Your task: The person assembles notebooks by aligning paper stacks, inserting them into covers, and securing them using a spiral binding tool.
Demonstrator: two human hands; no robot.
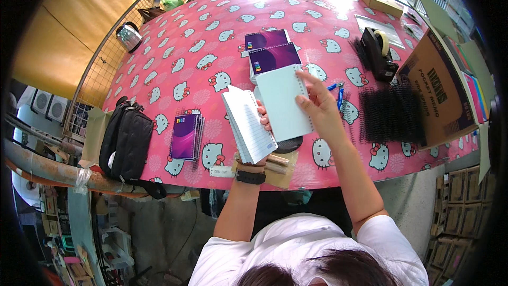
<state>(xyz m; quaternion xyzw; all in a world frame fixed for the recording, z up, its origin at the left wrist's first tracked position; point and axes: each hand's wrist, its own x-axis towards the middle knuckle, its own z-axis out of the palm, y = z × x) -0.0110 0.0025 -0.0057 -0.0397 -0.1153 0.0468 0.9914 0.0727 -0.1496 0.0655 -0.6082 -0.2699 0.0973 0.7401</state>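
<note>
A ruled white notepad [248, 124] occupies the centre of the frame, tilted so that its long sides run from upper left to lower right. Its face shows fine horizontal lines, a row of small holes follows its right edge, and a small bluish mark sits near its lower right corner. Its leaves are loosely spread along the left edge, with one corner peaking at the top. Just right of centre and a little higher is a pale green rectangular piece [283, 103], blank and flat, nearly upright with its top leaning slightly left, a perforated strip along its right edge
</note>
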